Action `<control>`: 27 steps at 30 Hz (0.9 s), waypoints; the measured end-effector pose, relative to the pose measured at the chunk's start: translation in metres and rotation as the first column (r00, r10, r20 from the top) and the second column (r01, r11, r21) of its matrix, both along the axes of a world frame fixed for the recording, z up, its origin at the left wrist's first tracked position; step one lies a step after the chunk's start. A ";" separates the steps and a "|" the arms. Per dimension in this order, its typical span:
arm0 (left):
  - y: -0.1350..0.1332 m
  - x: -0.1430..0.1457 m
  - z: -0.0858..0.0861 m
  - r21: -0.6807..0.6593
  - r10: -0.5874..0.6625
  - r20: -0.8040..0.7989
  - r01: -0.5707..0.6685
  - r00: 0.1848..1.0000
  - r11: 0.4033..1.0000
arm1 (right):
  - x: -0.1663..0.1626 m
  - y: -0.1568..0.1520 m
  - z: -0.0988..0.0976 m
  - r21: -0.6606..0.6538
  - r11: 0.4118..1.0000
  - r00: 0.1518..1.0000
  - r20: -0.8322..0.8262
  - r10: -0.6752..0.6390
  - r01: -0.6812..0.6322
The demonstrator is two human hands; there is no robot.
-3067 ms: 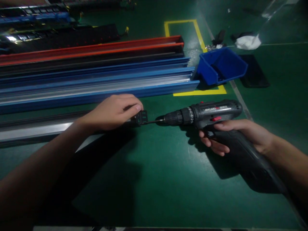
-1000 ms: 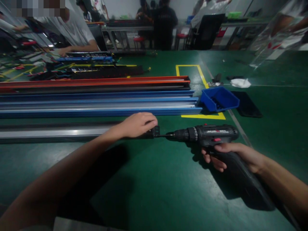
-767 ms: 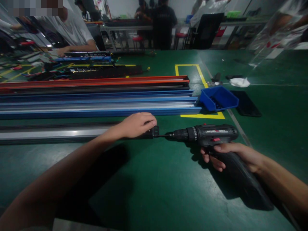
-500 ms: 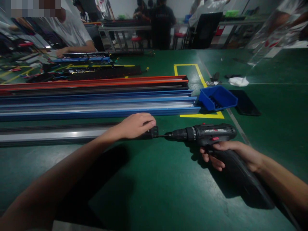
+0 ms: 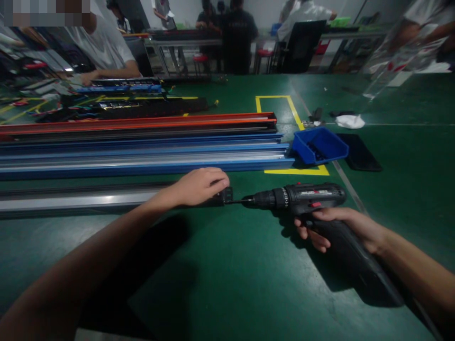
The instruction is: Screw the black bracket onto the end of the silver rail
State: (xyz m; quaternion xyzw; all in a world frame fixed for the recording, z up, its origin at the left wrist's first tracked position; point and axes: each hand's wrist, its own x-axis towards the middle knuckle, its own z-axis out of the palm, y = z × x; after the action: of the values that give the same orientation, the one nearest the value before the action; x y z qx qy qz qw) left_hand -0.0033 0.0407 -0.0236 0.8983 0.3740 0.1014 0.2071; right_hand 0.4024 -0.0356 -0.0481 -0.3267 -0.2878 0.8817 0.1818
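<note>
My right hand (image 5: 343, 228) is wrapped round the grip of a black cordless drill (image 5: 307, 199) lying level over the green table. Its bit (image 5: 235, 201) points left into a small black end piece (image 5: 226, 194) on the right end of a long grey and black rail (image 5: 81, 200). My left hand (image 5: 199, 186) is closed over that end of the rail, fingers curled down on the end piece, pressing it to the table.
Behind the rail lie several long blue channels (image 5: 142, 158) and an orange one (image 5: 142, 121). A blue bin (image 5: 319, 146) sits at their right end on a yellow taped rectangle, beside a black mat (image 5: 359, 151). A person in white (image 5: 103, 49) works at far left; other people stand behind.
The view has lifted from the table to take in the room since the oldest frame. Both hands, the drill and the rail have held their places over the last second.
</note>
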 end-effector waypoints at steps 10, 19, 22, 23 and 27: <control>0.000 0.000 0.000 -0.012 0.002 -0.006 -0.002 1.000 1.000 | -0.001 -0.001 0.000 -0.016 1.000 1.000 -0.025 -0.007 0.007; 0.000 0.000 -0.001 -0.008 0.008 -0.008 -0.008 1.000 1.000 | -0.001 -0.001 0.001 -0.013 1.000 1.000 -0.016 -0.013 0.012; 0.001 0.000 -0.001 -0.009 0.003 -0.009 -0.003 1.000 1.000 | -0.002 -0.001 0.002 -0.021 1.000 1.000 -0.018 -0.010 0.010; 0.001 0.000 -0.001 -0.011 0.004 -0.010 -0.004 1.000 1.000 | -0.001 -0.001 0.002 -0.020 1.000 1.000 -0.016 -0.009 0.009; 0.000 0.001 0.001 -0.017 0.013 -0.016 -0.013 1.000 1.000 | 0.000 -0.001 0.001 -0.023 1.000 1.000 -0.013 -0.008 0.008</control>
State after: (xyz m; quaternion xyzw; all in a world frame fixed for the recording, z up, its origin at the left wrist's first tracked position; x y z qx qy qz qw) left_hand -0.0026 0.0405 -0.0226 0.8949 0.3821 0.0925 0.2113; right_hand 0.4023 -0.0364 -0.0473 -0.3240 -0.2750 0.8864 0.1834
